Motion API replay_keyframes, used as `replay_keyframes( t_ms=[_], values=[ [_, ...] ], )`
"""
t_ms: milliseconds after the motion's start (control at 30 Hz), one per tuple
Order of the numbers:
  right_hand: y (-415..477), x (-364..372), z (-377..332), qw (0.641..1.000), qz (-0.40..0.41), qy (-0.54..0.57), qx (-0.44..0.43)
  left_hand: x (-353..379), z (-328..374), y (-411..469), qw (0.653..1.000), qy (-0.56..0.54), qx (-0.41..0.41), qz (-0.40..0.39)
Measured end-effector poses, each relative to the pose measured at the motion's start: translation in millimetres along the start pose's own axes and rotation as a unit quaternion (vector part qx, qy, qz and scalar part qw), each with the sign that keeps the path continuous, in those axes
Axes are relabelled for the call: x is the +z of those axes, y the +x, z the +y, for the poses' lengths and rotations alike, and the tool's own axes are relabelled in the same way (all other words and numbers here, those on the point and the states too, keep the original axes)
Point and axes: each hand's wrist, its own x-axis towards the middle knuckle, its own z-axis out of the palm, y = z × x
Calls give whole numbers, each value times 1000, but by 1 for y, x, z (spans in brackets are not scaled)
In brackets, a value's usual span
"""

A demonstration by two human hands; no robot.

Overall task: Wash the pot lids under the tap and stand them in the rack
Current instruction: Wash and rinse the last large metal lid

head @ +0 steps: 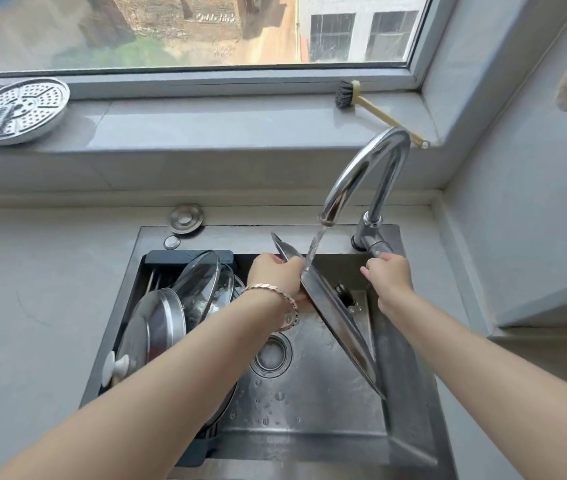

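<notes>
Grey counter [43,289] surrounds a steel sink [313,403] set below a window sill [206,126]. Over the sink's right half, the left hand [277,277] is closed around the upper rim of a steel pot lid [335,317], which is held nearly on edge, tilted, its low end toward the sink's near right corner. Water runs from the tap [361,174] at the sink's far right corner and strikes the lid near the left hand. The right hand [387,275] is curled on the tap lever [374,245]. Along the sink's left edge, a dark rack [192,256] holds several lids standing on edge: a steel lid with a white knob [150,334] nearest, a glass lid [199,282] behind it. A perforated steamer plate [15,110] rests at the sill's left end, a dish brush [372,105] near its right end.
</notes>
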Motion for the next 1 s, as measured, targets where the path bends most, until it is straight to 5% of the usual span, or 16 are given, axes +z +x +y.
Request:
replay_keyframes(
  t_ms=[167,267,367,500,600,733,867,1000],
  values=[
    [6,15,-8,999,-26,-16,11,-9,3,-2,999,-30,-11,7],
    [-10,6,-13,982,-129,-134,-18,-16,-2,-5,998,-58,-19,4],
    [-53,-12,-28,938,-231,-242,-91,-26,-8,-7,993,-112,-40,0],
    [-120,-42,-43,825,-391,-354,-201,-39,-9,-19,974,-214,-71,-24],
    [-138,-49,-32,743,-282,-471,-383,-43,-6,-30,961,-266,-75,-28],
    [-139,-50,-27,707,-109,-422,-556,-54,3,-50,960,-267,-40,-76],
    [-151,-58,-51,710,4,-446,-544,-82,-4,-51,989,-107,0,-102],
    [-161,-54,-58,687,-50,-536,-488,-110,-36,-48,996,56,40,-62]
  ],
)
